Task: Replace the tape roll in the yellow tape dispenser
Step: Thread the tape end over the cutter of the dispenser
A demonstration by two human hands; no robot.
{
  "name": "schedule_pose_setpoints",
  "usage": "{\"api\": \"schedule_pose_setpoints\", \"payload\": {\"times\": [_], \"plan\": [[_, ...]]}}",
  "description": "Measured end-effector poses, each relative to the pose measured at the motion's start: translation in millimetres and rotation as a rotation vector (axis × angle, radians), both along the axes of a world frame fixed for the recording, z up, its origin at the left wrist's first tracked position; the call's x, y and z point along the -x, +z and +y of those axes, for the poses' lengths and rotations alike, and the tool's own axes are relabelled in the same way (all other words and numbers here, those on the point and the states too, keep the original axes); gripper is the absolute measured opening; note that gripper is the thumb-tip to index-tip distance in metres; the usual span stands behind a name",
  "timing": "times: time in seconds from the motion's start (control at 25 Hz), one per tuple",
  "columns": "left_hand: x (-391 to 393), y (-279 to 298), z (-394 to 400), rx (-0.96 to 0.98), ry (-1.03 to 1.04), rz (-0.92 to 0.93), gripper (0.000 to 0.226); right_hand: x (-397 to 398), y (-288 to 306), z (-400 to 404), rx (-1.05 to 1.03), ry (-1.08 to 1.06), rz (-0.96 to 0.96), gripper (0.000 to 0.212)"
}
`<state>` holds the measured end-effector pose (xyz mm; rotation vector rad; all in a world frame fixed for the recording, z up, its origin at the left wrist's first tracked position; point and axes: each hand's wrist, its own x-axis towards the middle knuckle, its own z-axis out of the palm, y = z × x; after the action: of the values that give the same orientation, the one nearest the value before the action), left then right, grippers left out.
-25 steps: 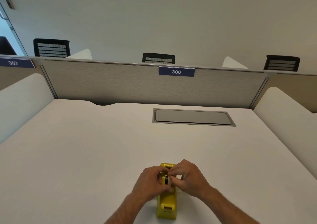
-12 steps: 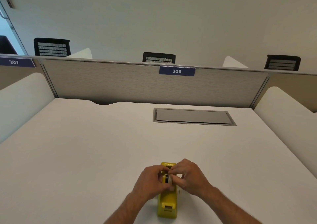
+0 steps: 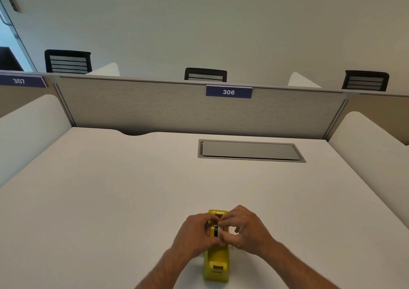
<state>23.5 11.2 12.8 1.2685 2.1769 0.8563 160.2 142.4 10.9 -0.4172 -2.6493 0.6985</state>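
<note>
At about 6 o'clock on the white desk (image 3: 110,200) stands the yellow tape dispenser (image 3: 216,264), its middle hidden by both hands. The left hand (image 3: 194,235) curls against its left side, fingers pressed together. The right hand (image 3: 245,229) pinches the tape roll (image 3: 217,231), only a dark-and-white sliver visible.

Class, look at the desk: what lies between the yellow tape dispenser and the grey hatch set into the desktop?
Nothing: in the head view, only bare white desk stretches from the yellow tape dispenser to the grey hatch.
</note>
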Motion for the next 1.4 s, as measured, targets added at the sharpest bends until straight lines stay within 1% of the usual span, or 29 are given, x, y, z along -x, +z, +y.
{"api": "schedule_pose_setpoints", "payload": {"times": [0.16, 0.36, 0.52, 0.72, 0.96, 1.16, 1.32, 1.4], "plan": [[-0.3, 0.8, 0.3, -0.01, 0.006, 0.009, 0.059, -1.5, -2.1, -1.8, -0.006, -0.005, 0.013, 0.024], [0.4, 1.4, 0.6, 0.005, 0.013, -0.021, 0.064, 2.0, -1.0, 0.6, 0.015, -0.002, 0.028, 0.017], [0.2, 0.7, 0.8, -0.002, 0.01, -0.016, 0.063, 1.1, -4.6, 0.9, 0.023, -0.009, 0.015, 0.02], [-0.6, 0.9, 0.6, 0.019, 0.01, -0.014, 0.065, 2.4, -3.0, 2.2, 0.029, -0.016, 0.026, 0.018], [-0.5, 0.2, 0.3, -0.016, 0.008, -0.006, 0.061, -1.1, -6.9, -0.2, 0.005, -0.024, 0.005, 0.033], [-0.4, -0.8, 0.8, 0.003, 0.007, 0.001, 0.066, 1.5, -3.8, 2.1, 0.001, -0.006, 0.031, 0.016], [-1.0, -1.0, 0.1, -0.004, 0.009, 0.013, 0.066, 1.2, -4.4, 0.9, -0.026, 0.006, -0.008, 0.025], [-1.2, -0.9, 0.1, 0.002, 0.008, 0.0, 0.068, 0.9, -4.2, 1.4, -0.033, 0.013, 0.009, 0.02]]}}
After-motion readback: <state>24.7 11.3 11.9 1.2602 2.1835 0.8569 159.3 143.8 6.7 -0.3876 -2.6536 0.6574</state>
